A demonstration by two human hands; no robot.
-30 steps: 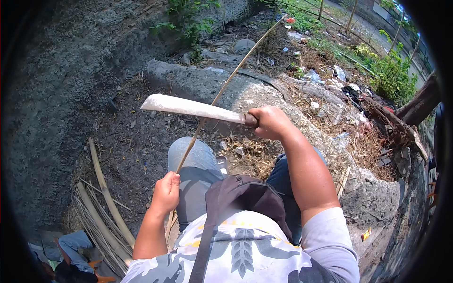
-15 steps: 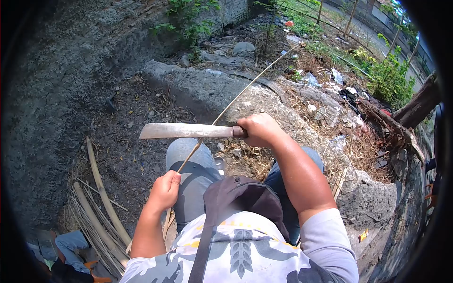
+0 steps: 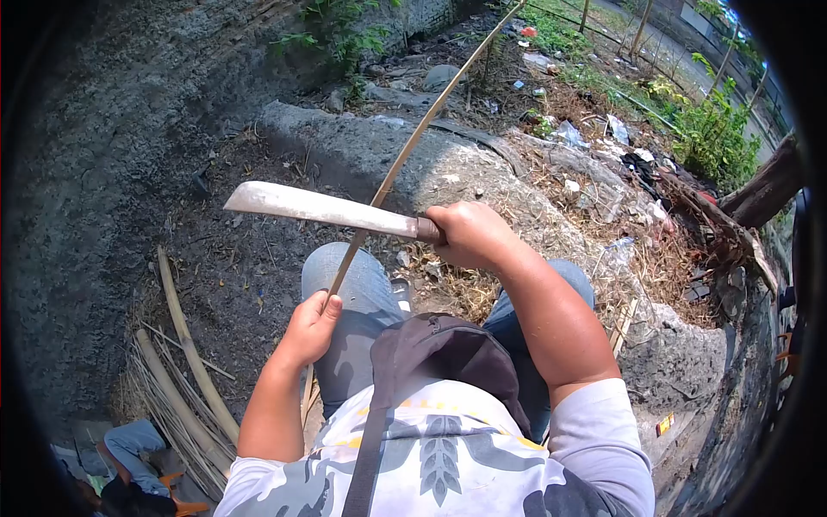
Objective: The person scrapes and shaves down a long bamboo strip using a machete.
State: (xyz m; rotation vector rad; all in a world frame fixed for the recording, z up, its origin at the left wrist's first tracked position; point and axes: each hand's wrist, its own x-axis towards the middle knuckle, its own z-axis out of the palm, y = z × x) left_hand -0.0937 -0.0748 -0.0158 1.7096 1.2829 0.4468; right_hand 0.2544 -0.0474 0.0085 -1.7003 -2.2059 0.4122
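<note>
My right hand (image 3: 472,234) is closed round the dark handle of a machete (image 3: 323,207), its broad blade pointing left. A long thin bamboo strip (image 3: 412,142) slants from my left hand (image 3: 312,327) up to the top of the view. My left fingers and thumb grip its lower end just above my left knee. The blade crosses over the strip above that knee, with its tip raised a little to the left.
More bamboo pieces (image 3: 194,358) and thin strips lie on the ground at left. A black bag (image 3: 448,353) rests on my lap. Ahead runs a low concrete ledge (image 3: 345,142), with dry grass and litter to the right. Another person's leg (image 3: 133,452) shows at lower left.
The bamboo strip now stands steeper, reaches farther up the view and shows a wider face. The machete's tip has swung upward and left. My left hand has risen slightly.
</note>
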